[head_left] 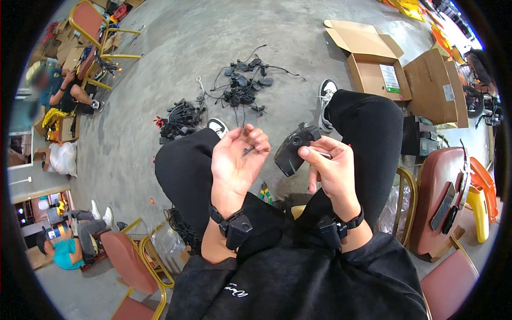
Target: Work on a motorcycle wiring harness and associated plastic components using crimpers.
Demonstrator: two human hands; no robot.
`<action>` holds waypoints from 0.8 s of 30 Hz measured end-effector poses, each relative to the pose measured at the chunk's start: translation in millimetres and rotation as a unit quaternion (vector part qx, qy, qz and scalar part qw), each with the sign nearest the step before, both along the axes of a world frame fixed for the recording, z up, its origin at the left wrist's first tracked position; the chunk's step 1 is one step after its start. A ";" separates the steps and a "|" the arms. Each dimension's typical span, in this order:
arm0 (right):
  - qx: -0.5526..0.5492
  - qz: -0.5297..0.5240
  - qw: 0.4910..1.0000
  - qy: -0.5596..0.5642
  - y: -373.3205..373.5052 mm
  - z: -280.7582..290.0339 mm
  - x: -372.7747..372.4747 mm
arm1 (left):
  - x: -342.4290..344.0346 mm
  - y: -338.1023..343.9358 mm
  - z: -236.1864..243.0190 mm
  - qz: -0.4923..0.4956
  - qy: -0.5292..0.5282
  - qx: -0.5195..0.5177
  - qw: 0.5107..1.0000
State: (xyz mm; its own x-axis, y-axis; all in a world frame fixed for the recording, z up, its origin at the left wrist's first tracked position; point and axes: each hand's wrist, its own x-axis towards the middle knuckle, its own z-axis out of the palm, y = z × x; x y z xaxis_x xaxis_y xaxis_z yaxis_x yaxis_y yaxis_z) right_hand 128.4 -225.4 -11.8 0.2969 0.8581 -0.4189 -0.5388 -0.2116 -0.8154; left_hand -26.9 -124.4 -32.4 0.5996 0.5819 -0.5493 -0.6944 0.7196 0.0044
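My left hand (234, 162) is turned palm up with its fingers curled. A few small dark pieces (248, 151), perhaps screws, rest in it against the fingers. Across from it, my right hand (333, 165) grips a black plastic housing (290, 154) between thumb and fingers, tilted above my lap. A thin pale rod (324, 156) also shows between those fingers; its full shape is hidden. On the floor beyond my feet lie a pile of black wired modules (242, 82) and a denser bundle of black cables (181, 120) with red ends.
Pliers (265, 193) with green and yellow handles lie between my legs. An open cardboard box (368, 69) stands at the far right, near a black case (418, 136). A chair (440, 202) at my right bears dark flat parts. Two people sit at the left.
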 end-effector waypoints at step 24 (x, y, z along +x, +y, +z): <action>-0.024 0.005 0.999 -0.022 3.3 -2.9 -5.4 | 1.6 -10.4 18.2 -0.033 0.110 0.264 0.958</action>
